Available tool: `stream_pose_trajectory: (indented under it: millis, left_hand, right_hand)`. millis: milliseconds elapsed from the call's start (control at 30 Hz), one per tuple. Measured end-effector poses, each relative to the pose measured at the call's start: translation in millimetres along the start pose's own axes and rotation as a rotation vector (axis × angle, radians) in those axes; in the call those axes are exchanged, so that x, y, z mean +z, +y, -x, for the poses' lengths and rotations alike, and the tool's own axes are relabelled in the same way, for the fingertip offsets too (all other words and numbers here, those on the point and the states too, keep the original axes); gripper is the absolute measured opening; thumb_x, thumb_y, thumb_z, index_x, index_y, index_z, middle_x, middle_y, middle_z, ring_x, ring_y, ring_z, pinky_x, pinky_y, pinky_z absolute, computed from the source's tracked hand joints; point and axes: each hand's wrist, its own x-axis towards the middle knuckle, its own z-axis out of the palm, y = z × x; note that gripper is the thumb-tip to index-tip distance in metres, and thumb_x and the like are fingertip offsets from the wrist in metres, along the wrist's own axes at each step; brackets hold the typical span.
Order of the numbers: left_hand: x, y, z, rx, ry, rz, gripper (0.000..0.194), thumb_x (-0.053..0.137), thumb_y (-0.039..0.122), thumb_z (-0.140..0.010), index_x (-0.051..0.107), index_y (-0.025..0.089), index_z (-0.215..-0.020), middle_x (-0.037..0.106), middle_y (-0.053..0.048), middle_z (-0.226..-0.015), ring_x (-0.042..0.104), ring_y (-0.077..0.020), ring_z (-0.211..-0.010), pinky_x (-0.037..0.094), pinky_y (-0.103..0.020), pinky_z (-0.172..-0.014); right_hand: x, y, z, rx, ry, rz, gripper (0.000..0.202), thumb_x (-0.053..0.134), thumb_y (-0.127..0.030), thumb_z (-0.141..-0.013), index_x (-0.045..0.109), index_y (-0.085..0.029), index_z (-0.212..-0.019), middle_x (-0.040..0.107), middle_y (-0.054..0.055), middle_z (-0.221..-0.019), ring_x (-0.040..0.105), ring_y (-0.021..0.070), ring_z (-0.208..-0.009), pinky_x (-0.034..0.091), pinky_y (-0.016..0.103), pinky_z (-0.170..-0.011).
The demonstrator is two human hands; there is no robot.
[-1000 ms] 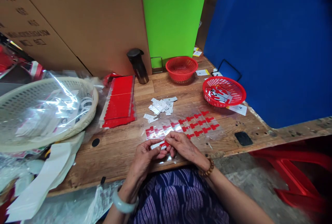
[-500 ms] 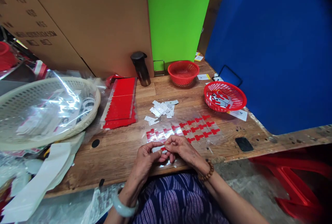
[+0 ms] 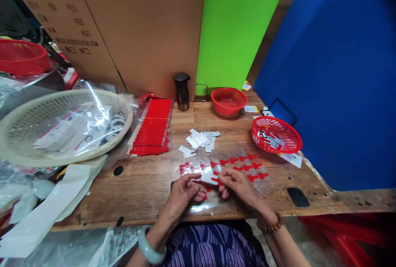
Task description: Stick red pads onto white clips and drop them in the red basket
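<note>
My right hand (image 3: 236, 182) pinches a small white card (image 3: 209, 179) with a red sticker (image 3: 216, 180) at its right end. At the card's left end is my left hand (image 3: 187, 188), its fingers loosely curled with index and thumb apart. Whether its index finger touches the card I cannot tell. Under and behind both hands lies a clear sheet of red T-shaped stickers (image 3: 233, 160), partly covered by the hands. Just beyond the sheet is a loose pile of white cards (image 3: 201, 139).
Red sheets (image 3: 153, 127) lie at left, beside a large cream basket (image 3: 117, 145) of plastic-wrapped cards. A dark flask (image 3: 182, 92) and a red basket (image 3: 229, 102) stand behind. Another red basket (image 3: 291, 145) holds stickered cards at right. A black patch (image 3: 298, 197) marks the front edge.
The camera view has swung left and up. My hands have moved apart; the card now extends from my right fingers, while my left hand's pinch on it has loosened.
</note>
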Motion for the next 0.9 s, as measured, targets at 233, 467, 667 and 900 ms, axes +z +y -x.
stream_pose_trajectory:
  millis: [233, 467, 667, 900]
  left_hand:
    - [-12.6, -9, -10, 0.025, 0.101, 0.077, 0.043, 0.08, 0.029, -0.057, 0.061, 0.011, -0.091, 0.067, -0.004, -0.071, 0.066, -0.0131, -0.064, 0.052, -0.024, -0.066]
    - [-13.0, -14, -14, 0.026, 0.123, 0.055, 0.041, 0.08, 0.028, -0.057, 0.061, 0.01, -0.088, 0.066, -0.004, -0.07, 0.066, -0.0127, -0.063, 0.052, -0.023, -0.064]
    - [-13.5, -20, -17, 0.053, 0.14, 0.066, 0.04, 0.079, 0.03, -0.057, 0.06, 0.01, -0.087, 0.065, -0.003, -0.072, 0.067, -0.0138, -0.062, 0.053, -0.025, -0.063]
    - [-14.9, -25, -19, 0.075, 0.134, 0.059, 0.039, 0.078, 0.031, -0.059, 0.06, 0.011, -0.087, 0.065, -0.004, -0.072, 0.067, -0.0147, -0.064, 0.053, -0.026, -0.064]
  right_hand:
    - [-55, -31, -23, -0.411, 0.578, -0.591, 0.017, 0.072, -0.027, -0.068, 0.06, -0.02, -0.078, 0.064, -0.003, -0.068, 0.06, 0.0084, -0.057, 0.052, 0.02, -0.056]
    - [-4, -24, -57, -0.253, 0.277, 0.001, 0.022, 0.064, -0.034, -0.076, 0.058, -0.018, -0.091, 0.063, 0.001, -0.075, 0.059, 0.0126, -0.06, 0.048, 0.024, -0.054]
    - [34, -16, -92, -0.464, 0.123, 0.783, 0.017, 0.053, -0.014, -0.08, 0.062, -0.015, -0.094, 0.059, 0.006, -0.091, 0.054, 0.0166, -0.085, 0.041, 0.032, -0.082]
    - [33, -16, -110, -0.47, 0.09, 0.872, 0.014, 0.054, -0.004, -0.072, 0.056, -0.016, -0.08, 0.05, 0.002, -0.084, 0.046, 0.0148, -0.077, 0.036, 0.028, -0.075]
